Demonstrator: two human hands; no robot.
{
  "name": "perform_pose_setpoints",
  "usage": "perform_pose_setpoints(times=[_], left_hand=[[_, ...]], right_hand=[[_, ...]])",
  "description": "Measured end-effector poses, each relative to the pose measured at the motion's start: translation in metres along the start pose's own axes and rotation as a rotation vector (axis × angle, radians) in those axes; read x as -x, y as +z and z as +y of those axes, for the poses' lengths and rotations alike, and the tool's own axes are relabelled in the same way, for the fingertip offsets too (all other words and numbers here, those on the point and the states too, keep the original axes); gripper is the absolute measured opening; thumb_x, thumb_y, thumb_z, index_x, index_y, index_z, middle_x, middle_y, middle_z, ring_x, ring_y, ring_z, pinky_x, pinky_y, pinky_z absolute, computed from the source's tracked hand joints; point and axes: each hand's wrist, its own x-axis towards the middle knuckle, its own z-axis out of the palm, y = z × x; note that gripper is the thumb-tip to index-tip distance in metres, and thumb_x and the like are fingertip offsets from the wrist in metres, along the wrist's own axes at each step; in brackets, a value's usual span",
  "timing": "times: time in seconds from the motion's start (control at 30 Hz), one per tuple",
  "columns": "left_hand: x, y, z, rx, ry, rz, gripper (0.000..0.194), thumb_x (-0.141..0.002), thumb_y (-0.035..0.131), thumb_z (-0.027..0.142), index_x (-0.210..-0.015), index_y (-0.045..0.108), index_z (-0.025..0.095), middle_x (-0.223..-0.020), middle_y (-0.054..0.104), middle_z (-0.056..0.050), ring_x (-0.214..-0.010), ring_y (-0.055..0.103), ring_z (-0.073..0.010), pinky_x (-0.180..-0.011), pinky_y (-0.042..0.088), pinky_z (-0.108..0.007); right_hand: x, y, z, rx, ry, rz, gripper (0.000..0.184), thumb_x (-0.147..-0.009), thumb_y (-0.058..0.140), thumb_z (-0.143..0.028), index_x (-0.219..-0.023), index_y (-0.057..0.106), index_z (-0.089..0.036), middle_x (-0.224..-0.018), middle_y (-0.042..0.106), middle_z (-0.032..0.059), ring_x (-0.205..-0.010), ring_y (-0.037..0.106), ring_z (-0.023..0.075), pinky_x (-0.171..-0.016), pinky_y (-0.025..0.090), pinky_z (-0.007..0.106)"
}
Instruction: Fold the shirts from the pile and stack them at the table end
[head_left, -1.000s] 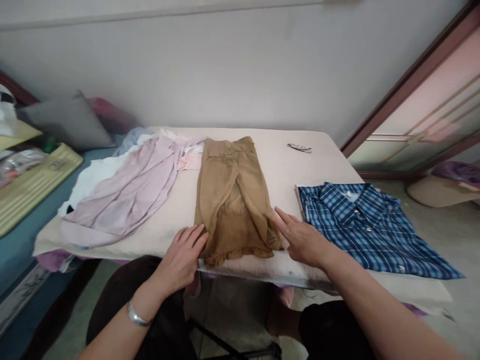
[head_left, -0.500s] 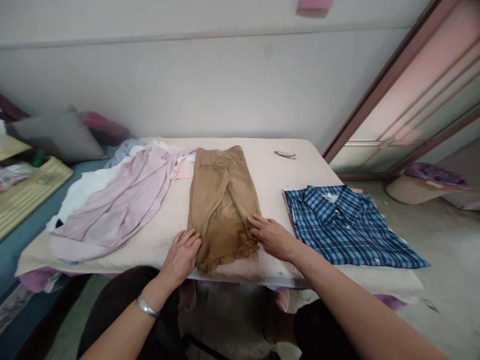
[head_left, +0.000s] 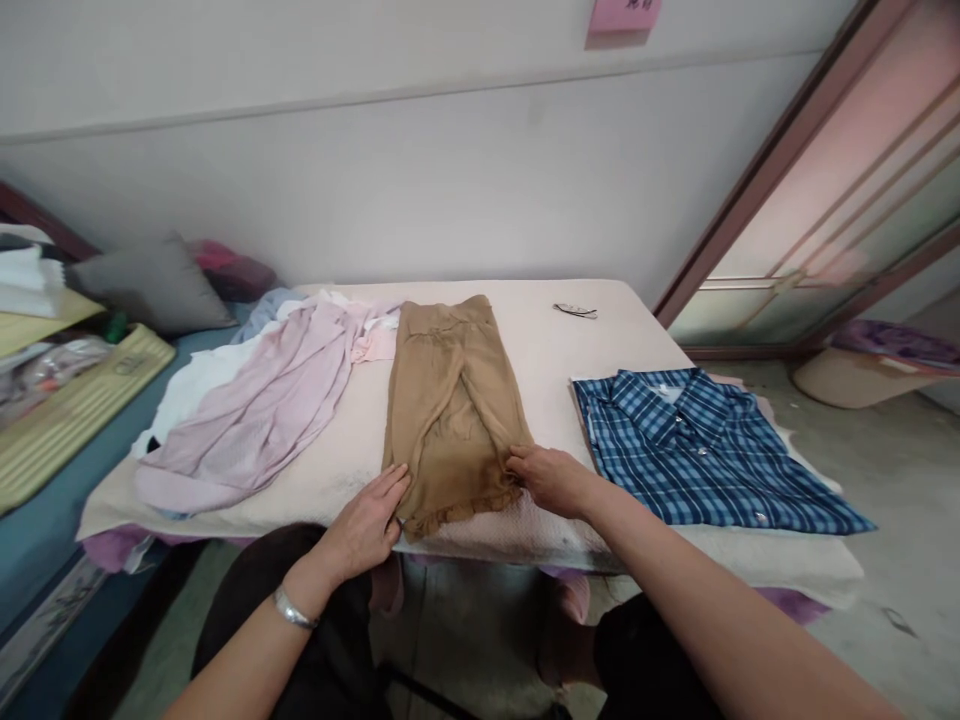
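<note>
A brown skirt [head_left: 457, 400] with a ruffled hem lies lengthwise on the padded table, its hem toward me and its front panels parting in an inverted V. My left hand [head_left: 367, 525] rests at the skirt's lower left edge, fingers stretched onto the cloth and thumb apart near the hem corner. At the lower right edge, my right hand [head_left: 555, 480] is closed, its fingertips pinching the skirt's side just above the ruffle. Left of the skirt lies a loose heap with a pale pink garment [head_left: 262, 400]. A folded blue plaid shirt [head_left: 697, 450] is to the right.
A pair of glasses [head_left: 576, 311] sits near the back of the table [head_left: 555, 350]. At the left are a grey cushion [head_left: 154, 285] and a yellow box [head_left: 90, 410] with items. A bin [head_left: 870, 375] stands on the floor at right, beyond the sliding door [head_left: 810, 190].
My right hand's fingers have drawn together on the skirt's edge. My left fingers have shifted slightly onto the cloth. The view has moved a little; the other clothes stay in place.
</note>
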Motion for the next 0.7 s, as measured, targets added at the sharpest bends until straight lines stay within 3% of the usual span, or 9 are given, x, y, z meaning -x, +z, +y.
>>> perform_pose_setpoints(times=[0.1, 0.2, 0.27, 0.33, 0.4, 0.47, 0.57, 0.7], left_hand=[[0.001, -0.007, 0.001, -0.018, -0.016, -0.015, 0.075, -0.071, 0.050, 0.005, -0.146, 0.046, 0.012, -0.160, 0.037, -0.014, -0.151, 0.031, -0.0222, -0.122, 0.033, -0.043], [-0.008, -0.030, 0.011, -0.051, -0.060, -0.057, 0.070, -0.069, 0.055, 0.009, -0.139, 0.054, 0.016, -0.153, 0.049, -0.014, -0.143, 0.043, -0.0279, -0.121, 0.030, -0.052], [-0.030, -0.047, 0.019, 0.007, -0.091, -0.054, 0.062, -0.072, 0.058, 0.013, -0.134, 0.059, 0.020, -0.142, 0.060, -0.012, -0.134, 0.053, -0.0285, -0.118, 0.035, -0.052], [-0.067, -0.057, 0.025, 0.210, -0.173, -0.031, 0.050, -0.077, 0.058, 0.017, -0.127, 0.063, 0.021, -0.128, 0.068, -0.010, -0.122, 0.062, -0.0248, -0.108, 0.045, -0.042], [-0.115, -0.056, 0.031, 0.596, -0.389, -0.007, 0.035, -0.079, 0.061, 0.019, -0.114, 0.067, 0.019, -0.111, 0.074, -0.009, -0.107, 0.069, -0.0223, -0.097, 0.052, -0.035], [-0.167, -0.045, 0.038, 1.123, -0.732, 0.060, 0.023, -0.075, 0.068, 0.017, -0.098, 0.066, 0.016, -0.091, 0.075, -0.010, -0.091, 0.071, -0.0228, -0.089, 0.055, -0.035], [-0.233, -0.024, 0.049, 1.384, -0.832, 0.050, 0.015, -0.077, 0.067, 0.017, -0.091, 0.063, 0.013, -0.072, 0.071, -0.010, -0.072, 0.071, -0.0231, -0.078, 0.059, -0.038], [-0.296, -0.008, 0.054, 1.590, -0.824, 0.171, 0.019, -0.080, 0.062, 0.015, -0.098, 0.061, 0.015, -0.075, 0.071, -0.007, -0.073, 0.071, -0.0188, -0.079, 0.060, -0.032]], right_hand=[[0.000, -0.002, 0.006, -0.031, 0.000, -0.009, 0.030, -0.089, 0.047, -0.010, -0.106, 0.068, -0.022, -0.111, 0.069, 0.0065, -0.099, 0.066, 0.0215, -0.076, 0.047, 0.030], [0.002, -0.007, 0.011, -0.071, -0.038, -0.026, 0.020, -0.088, 0.060, -0.027, -0.106, 0.068, -0.022, -0.113, 0.069, 0.0069, -0.103, 0.066, 0.0241, -0.079, 0.048, 0.031], [0.001, -0.009, 0.008, -0.085, -0.014, -0.005, 0.033, -0.085, 0.068, -0.048, -0.105, 0.067, -0.022, -0.110, 0.070, 0.0084, -0.103, 0.066, 0.0275, -0.080, 0.048, 0.034], [-0.003, -0.007, -0.002, -0.058, 0.084, 0.054, 0.049, -0.083, 0.065, -0.063, -0.107, 0.065, -0.020, -0.106, 0.070, 0.0109, -0.098, 0.066, 0.0298, -0.079, 0.048, 0.037], [-0.011, 0.002, -0.017, 0.003, 0.201, 0.132, 0.046, -0.089, 0.061, -0.057, -0.111, 0.063, -0.017, -0.106, 0.069, 0.0140, -0.096, 0.066, 0.0300, -0.078, 0.048, 0.038], [-0.020, 0.013, -0.030, 0.066, 0.285, 0.193, 0.031, -0.090, 0.062, -0.036, -0.112, 0.061, -0.014, -0.109, 0.067, 0.0166, -0.098, 0.065, 0.0293, -0.079, 0.047, 0.037], [-0.030, 0.022, -0.037, 0.096, 0.362, 0.234, 0.025, -0.086, 0.058, -0.014, -0.111, 0.060, -0.013, -0.111, 0.065, 0.0185, -0.100, 0.065, 0.0287, -0.079, 0.046, 0.035], [-0.033, 0.009, -0.017, -0.078, 0.438, 0.136, 0.030, -0.084, 0.052, -0.006, -0.112, 0.059, -0.014, -0.103, 0.070, 0.0155, -0.093, 0.069, 0.0267, -0.073, 0.045, 0.032]])
